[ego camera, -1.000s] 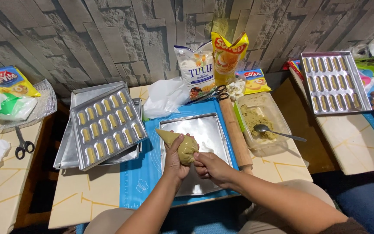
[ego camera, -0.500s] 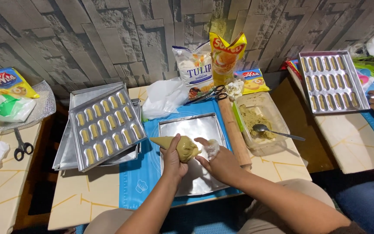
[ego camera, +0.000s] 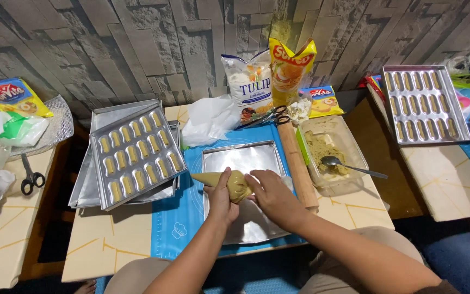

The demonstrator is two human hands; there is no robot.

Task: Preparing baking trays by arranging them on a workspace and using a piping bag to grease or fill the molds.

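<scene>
Left hand [ego camera: 221, 200] clenched round tan dough-filled cone-shaped piping bag [ego camera: 225, 181] over flat silver metal tray [ego camera: 257, 231]; right hand [ego camera: 270, 193] grasps its twisted end. Squeeze steadily toward filled finger-mould tray [ego camera: 137, 155] at 10 o'clock.

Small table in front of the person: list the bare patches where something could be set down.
Bare tabletop lies at the near left corner, below the stacked trays and left of the blue mat. A smaller patch lies near right, below the plastic tub. The flat pan is bare toward the back. The back edge is crowded with bags and scissors.
</scene>
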